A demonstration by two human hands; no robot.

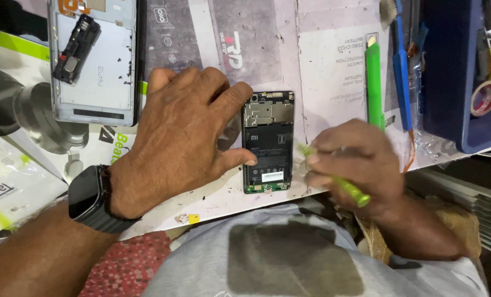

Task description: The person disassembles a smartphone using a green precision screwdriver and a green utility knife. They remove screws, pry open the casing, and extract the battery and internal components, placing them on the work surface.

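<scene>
A: Centre of the counter (322, 66), there's the opened black phone with its back off (268, 142), battery and metal shield plates bare, lying flat near the front edge.

B: And the left hand (185, 137)?

A: Spread flat just left of the phone, grip released, thumb and forefinger tips touching its left side. A black smartwatch with a matte band (91, 199) sits on that wrist.

B: The right?

A: Right hand (355, 159), just right of the phone, grip clenched around a slim translucent green plastic tool (344, 184); its tip is blurred, close to the phone's right edge.

B: What crowds the phone?

A: Up and left of it, a pale grey metal phone frame (94, 60) with a small black module lying in it. Up and right, a bright green plastic utility knife (374, 82), then a blue-handled brush (400, 60), then a dark blue plastic tray (448, 82) holding a roll of tape. Printed paper, scuffed and speckled with grit, covers the counter.
</scene>
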